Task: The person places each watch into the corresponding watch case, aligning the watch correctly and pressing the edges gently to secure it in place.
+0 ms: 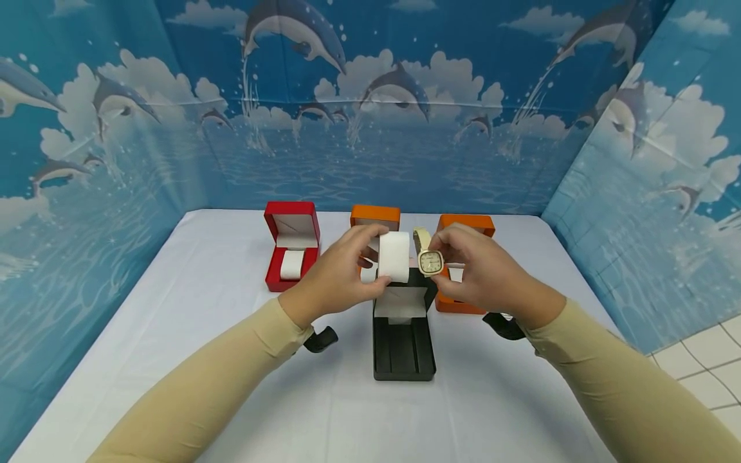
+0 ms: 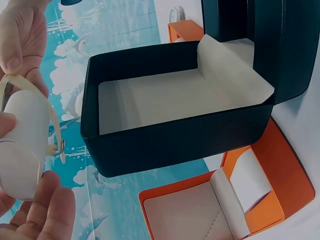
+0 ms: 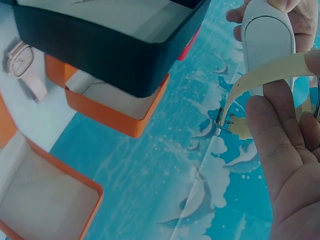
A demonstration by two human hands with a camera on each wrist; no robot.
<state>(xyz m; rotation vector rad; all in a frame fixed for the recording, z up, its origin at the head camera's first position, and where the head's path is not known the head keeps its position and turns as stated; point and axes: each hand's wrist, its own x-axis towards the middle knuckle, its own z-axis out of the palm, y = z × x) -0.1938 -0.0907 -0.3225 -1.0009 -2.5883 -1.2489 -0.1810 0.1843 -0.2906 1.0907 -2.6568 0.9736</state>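
Above an open black watch box point(image 1: 403, 373), my left hand point(image 1: 336, 273) grips a white watch cushion point(image 1: 394, 257) by its ends, between thumb and fingers. Just to its right, my right hand point(image 1: 489, 273) pinches a wristwatch point(image 1: 431, 262) with a squarish gold-toned case and a cream strap. In the right wrist view the buckled strap point(image 3: 267, 76) forms a loop that overlaps the cushion point(image 3: 267, 42). From the left wrist, the cushion point(image 2: 27, 117) appears behind part of that strap. No cushion lies in the black box's base.
A red watch box point(image 1: 274, 275) with a white cushion stands open at the back left. Two open orange boxes, one behind the black box point(image 1: 376, 213) and one at right point(image 1: 466, 307), are partly hidden by my hands. A pink watch point(image 3: 22, 62) lies on the white-covered table.
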